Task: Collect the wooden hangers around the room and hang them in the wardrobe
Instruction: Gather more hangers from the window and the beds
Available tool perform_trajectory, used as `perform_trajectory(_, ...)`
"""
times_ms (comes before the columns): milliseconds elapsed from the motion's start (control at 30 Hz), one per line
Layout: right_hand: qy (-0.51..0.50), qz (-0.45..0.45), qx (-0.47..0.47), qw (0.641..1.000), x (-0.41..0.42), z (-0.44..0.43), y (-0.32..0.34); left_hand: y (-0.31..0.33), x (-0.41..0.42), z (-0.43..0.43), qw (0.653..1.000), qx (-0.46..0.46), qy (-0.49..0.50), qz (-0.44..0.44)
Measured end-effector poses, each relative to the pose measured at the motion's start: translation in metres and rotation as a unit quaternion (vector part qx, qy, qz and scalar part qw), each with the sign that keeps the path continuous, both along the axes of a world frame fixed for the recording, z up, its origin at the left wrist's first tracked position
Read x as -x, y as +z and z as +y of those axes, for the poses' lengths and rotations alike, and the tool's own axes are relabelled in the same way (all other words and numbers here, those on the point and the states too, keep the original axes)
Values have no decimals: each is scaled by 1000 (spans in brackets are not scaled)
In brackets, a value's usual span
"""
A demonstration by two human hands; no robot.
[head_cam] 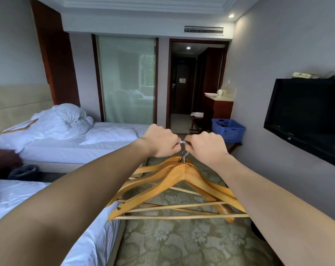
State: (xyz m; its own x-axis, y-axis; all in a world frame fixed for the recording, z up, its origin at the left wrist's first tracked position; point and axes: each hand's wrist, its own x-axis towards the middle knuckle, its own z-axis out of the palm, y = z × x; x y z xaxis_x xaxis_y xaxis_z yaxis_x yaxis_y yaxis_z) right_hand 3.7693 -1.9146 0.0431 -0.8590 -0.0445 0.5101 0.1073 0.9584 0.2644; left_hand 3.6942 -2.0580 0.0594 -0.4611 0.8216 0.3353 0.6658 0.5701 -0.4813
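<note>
Both sets of fingers are curled tight on the silver metal hooks (182, 148) that gather a bunch of honey-coloured wooden hangers (179, 191): the left hand (161, 140) pinches the loops from 9 o'clock, the right hand (207, 145) from 3 o'clock, knuckles nearly touching above the wood. The bunch, which looks like 3 or 4 hangers, hangs fanned below the wrists, over the green floral carpet (182, 242), with its bars crossing at odd angles. To do this step well, I would square the hooks so they all face 1 way before walking, then let 1 hand carry the bunch, leaving the other free. Another light wooden hanger (21, 126) seems to lie on the rumpled white bed (82, 139) at 10 o'clock, so that pickup probably comes first. The wardrobe is likely in the dark entry passage (184, 83) at 12 o'clock, though I cannot confirm it. Keep the splayed ends clear of the black wall television (305, 116) at 2 o'clock.
</note>
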Motion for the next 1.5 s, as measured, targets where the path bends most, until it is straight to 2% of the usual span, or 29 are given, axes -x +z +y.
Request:
perform_trajectory(433, 34, 4, -2, 999, 111, -16, 10, 0, 113, -15, 999, -12, 47, 13)
perform_trajectory(933, -3, 15, -26, 1000, 224, -2, 5, -3, 234, 3, 1000, -22, 11, 3)
perform_trajectory(1500, 23, 20, -43, 999, 351, 112, 7, -5, 350, 110, 999, -42, 34, -5)
